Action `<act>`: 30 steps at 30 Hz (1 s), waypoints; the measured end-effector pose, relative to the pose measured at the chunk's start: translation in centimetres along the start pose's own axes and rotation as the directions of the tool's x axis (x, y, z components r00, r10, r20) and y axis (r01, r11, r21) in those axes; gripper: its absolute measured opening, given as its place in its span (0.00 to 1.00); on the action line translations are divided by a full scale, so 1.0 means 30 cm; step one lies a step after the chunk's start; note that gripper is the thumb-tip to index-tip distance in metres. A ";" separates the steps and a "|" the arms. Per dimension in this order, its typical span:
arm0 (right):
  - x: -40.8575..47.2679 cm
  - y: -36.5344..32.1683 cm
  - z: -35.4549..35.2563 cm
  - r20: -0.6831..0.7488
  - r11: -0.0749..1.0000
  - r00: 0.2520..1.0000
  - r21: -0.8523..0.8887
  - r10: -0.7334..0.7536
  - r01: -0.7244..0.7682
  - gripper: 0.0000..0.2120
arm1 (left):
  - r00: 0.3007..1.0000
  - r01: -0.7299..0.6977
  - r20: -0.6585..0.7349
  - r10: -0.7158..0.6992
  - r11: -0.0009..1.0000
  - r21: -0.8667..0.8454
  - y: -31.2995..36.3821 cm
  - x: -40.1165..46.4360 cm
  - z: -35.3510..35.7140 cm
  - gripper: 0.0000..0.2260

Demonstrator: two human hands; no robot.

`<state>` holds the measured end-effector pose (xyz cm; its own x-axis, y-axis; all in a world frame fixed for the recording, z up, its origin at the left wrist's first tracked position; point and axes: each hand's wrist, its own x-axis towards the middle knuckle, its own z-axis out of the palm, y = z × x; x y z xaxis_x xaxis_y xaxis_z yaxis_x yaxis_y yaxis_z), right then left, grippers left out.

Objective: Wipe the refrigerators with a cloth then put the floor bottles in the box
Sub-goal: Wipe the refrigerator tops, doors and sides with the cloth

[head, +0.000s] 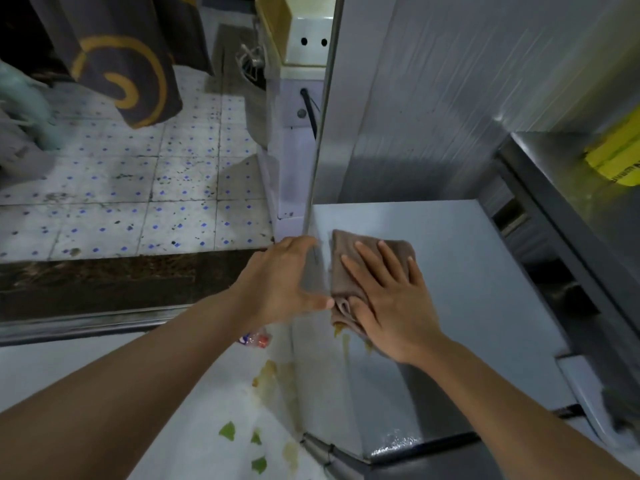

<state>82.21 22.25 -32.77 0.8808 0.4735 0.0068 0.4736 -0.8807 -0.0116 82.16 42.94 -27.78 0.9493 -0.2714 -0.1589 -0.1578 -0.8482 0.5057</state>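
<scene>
Cloth (372, 252) brown, plain. Refrigerator top (485, 271) pale grey-white, yellowish stains near edge. Floor tiles (114, 188) far left, off-white with blue dots, dark specks. Hanging fabric (121, 60) far left, dark grey with mustard swirl. Yellow pack (620, 157) far right, blurred, possibly printed. Green scraps (228, 431) near, on white surface.

A folded brown cloth (370, 268) lies flat on the white refrigerator top (467, 271), near its left edge.
</scene>
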 end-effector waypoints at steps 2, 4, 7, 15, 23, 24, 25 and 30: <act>0.036 -0.006 -0.013 0.054 0.997 0.997 0.047 0.055 -0.058 0.31 | 1.000 0.018 0.003 -0.018 1.000 0.004 -0.014 -0.005 -0.019 0.40; 0.142 -0.018 -0.016 0.069 0.992 0.992 0.066 0.107 -0.112 0.33 | 1.000 0.024 0.004 -0.024 0.999 0.024 -0.025 -0.009 -0.033 0.39; 0.327 -0.055 -0.005 0.060 0.987 0.988 0.057 0.145 -0.148 0.30 | 1.000 0.028 0.011 -0.028 0.999 0.043 -0.037 -0.019 -0.035 0.35; 0.293 -0.105 0.001 0.055 0.996 0.995 0.014 0.088 -0.089 0.34 | 0.999 0.037 0.015 -0.038 0.999 0.040 -0.045 -0.078 -0.044 0.34; -0.189 -0.194 -0.044 0.131 0.996 0.989 0.044 0.071 -0.077 0.38 | 0.999 0.033 0.015 -0.033 0.999 0.001 0.023 -0.126 -0.017 0.30; -0.235 -0.205 -0.050 0.129 0.996 0.989 0.054 0.070 -0.078 0.38 | 0.999 0.030 0.028 -0.031 0.999 0.011 0.039 -0.129 -0.005 0.30; -0.281 -0.215 -0.055 0.125 0.995 0.990 0.065 0.071 -0.080 0.37 | 0.999 0.024 0.046 -0.025 0.999 0.022 0.054 -0.130 0.008 0.31; -0.448 -0.222 -0.049 0.076 0.991 0.994 0.103 0.073 -0.080 0.35 | 0.994 -0.011 0.109 0.003 0.997 0.078 0.107 -0.115 0.059 0.32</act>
<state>67.20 21.74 -31.31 0.9104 0.4079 -0.0699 0.3988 -0.9098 -0.1155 77.89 40.34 -27.11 0.9134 -0.3218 -0.2492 -0.1893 -0.8779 0.4399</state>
